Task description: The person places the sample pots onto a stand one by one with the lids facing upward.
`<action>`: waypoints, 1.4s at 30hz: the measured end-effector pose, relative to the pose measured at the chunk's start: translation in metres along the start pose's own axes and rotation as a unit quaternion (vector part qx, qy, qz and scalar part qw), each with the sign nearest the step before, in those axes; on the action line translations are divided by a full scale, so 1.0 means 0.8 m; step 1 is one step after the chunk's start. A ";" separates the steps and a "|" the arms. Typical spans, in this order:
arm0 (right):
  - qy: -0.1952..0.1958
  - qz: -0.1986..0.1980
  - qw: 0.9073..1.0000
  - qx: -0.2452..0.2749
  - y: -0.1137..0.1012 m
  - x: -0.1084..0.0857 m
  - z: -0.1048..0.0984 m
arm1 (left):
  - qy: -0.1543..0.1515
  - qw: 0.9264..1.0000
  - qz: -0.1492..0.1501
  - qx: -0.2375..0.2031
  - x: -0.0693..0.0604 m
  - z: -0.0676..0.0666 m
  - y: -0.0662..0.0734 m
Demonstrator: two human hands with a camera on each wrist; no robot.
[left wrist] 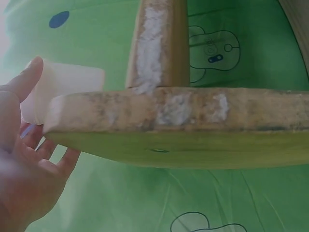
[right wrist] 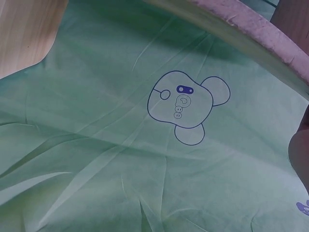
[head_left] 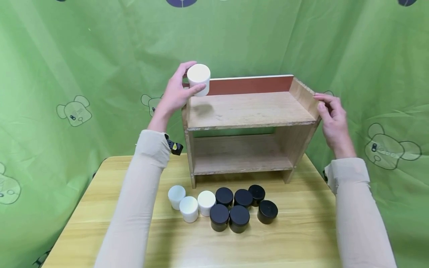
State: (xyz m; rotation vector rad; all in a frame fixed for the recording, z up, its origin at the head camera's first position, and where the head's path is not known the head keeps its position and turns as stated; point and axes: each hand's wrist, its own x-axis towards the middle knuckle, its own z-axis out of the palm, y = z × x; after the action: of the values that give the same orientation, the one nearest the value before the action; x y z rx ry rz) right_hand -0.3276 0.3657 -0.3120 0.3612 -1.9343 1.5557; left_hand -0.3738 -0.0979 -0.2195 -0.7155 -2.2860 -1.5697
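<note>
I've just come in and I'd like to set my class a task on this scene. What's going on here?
A person's left hand holds a white jar in the air over the left end of the top board of a wooden shelf. The right hand grips the shelf's right side near its top edge. On the table, in front of the shelf, stand three more white jars and, to their right, six black jars.
</note>
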 end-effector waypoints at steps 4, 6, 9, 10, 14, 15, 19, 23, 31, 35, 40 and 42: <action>0.001 -0.001 1.000 -0.006 -0.001 0.000 0.000 | 0.003 1.000 -0.006 0.007 0.003 0.001 -0.006; 0.000 -0.002 1.000 -0.003 0.000 0.000 0.000 | 0.006 1.000 -0.013 0.008 0.004 0.001 -0.011; 0.002 -0.002 1.000 -0.008 0.001 0.001 -0.001 | 0.005 1.000 -0.025 0.015 0.007 0.001 -0.019; 0.003 -0.002 1.000 -0.008 0.001 0.000 -0.002 | 0.003 0.999 -0.032 0.016 0.007 0.001 -0.021; 0.004 -0.008 1.000 -0.015 0.002 0.000 -0.004 | -0.002 0.999 -0.038 0.018 0.007 0.003 -0.031; 0.003 -0.010 1.000 -0.011 0.002 0.000 -0.004 | -0.003 0.999 -0.039 0.018 0.007 0.003 -0.032; -0.001 -0.012 1.000 0.000 0.001 0.000 -0.002 | -0.001 0.999 -0.038 0.015 0.005 0.004 -0.035; 0.000 -0.011 1.000 0.004 0.002 -0.002 -0.002 | -0.009 0.999 -0.044 0.021 0.006 0.006 -0.035; -0.003 -0.005 1.000 -0.021 -0.004 0.000 -0.003 | -0.024 0.997 -0.054 0.051 0.008 0.005 -0.036; -0.003 -0.003 1.000 -0.017 -0.003 0.002 -0.002 | -0.033 0.995 -0.068 0.062 0.006 0.004 -0.036; -0.004 0.002 1.000 -0.018 -0.002 0.001 -0.001 | -0.043 0.994 -0.077 0.071 0.004 0.003 -0.035; -0.005 0.004 1.000 -0.020 -0.002 0.001 0.000 | -0.048 0.992 -0.080 0.079 0.004 0.003 -0.035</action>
State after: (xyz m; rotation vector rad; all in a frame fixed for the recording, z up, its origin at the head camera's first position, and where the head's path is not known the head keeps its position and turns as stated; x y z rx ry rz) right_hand -0.3272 0.3655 -0.3105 0.3459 -1.9734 1.5204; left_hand -0.3911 -0.1033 -0.2408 -0.5913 -2.5614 -1.4270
